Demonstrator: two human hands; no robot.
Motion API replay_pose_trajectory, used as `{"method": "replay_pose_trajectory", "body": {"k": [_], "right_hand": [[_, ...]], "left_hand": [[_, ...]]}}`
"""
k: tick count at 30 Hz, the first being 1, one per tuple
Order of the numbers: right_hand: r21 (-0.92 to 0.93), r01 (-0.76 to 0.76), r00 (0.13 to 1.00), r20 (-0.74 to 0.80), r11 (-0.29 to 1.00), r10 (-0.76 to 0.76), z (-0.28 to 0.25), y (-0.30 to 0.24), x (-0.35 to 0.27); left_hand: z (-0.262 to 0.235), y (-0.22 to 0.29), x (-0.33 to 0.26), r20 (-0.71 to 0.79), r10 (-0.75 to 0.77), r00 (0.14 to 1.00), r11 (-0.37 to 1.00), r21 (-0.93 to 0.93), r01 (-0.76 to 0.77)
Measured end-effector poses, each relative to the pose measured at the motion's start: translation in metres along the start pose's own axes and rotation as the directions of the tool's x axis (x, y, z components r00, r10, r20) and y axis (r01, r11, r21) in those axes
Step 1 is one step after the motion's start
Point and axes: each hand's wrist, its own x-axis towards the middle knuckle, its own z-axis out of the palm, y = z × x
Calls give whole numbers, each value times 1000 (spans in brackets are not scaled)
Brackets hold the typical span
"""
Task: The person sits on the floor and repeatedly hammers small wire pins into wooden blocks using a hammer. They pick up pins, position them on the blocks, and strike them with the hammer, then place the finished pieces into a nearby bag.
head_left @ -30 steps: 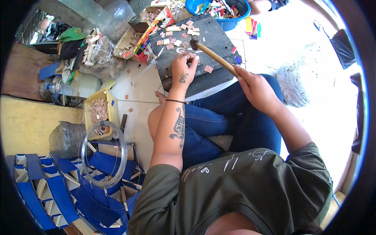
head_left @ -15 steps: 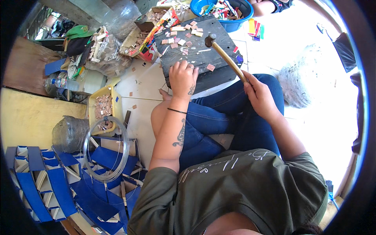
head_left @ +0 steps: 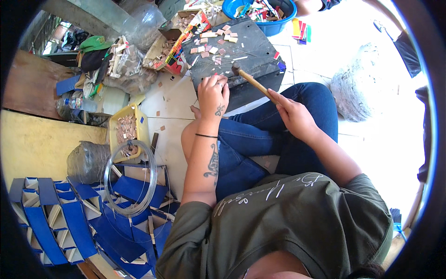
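My right hand [head_left: 291,113] is wrapped round the wooden handle of a hammer [head_left: 258,84]. The hammer's dark metal head hangs above the near part of a black wooden block [head_left: 265,46], just right of my left hand. At the block's near edge my left hand [head_left: 213,90] is closed, its fingers bent and pressed together; whatever they hold is hidden. Small pinkish and cream square pieces [head_left: 213,49] are scattered over the far part of the block, with thin wires lying among them.
A yellow basket [head_left: 144,123] of small pieces stands left, beside a coil of wire [head_left: 153,186] on blue slatted frames [head_left: 39,218]. An open carton [head_left: 174,56] and a blue tub [head_left: 278,29] adjoin the block. A wrapped bundle [head_left: 355,88] sits right.
The hammer head has come down and left, nearer the block and my left hand. My left fingers have drawn in closer together. The pinkish square near the block's front no longer shows.
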Motion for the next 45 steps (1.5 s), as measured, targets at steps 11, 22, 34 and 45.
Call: {"method": "replay_pose_trajectory", "body": {"k": [11, 22, 34, 45], "right_hand": [[139, 2, 996, -91, 990, 11, -7, -2, -4], [274, -70, 993, -73, 959, 93, -15, -10, 1], [236, -8, 997, -72, 972, 25, -15, -16, 6], [-69, 189, 982, -5, 980, -190, -48, -50, 15]], "left_hand": [[-3, -3, -2, -29, 78, 997, 993, 88, -75], [7, -5, 3, 65, -292, 954, 852, -435, 291], [16, 2, 5, -109, -279, 954, 907, -356, 224], [27, 6, 0, -223, -207, 953, 957, -249, 150]]}}
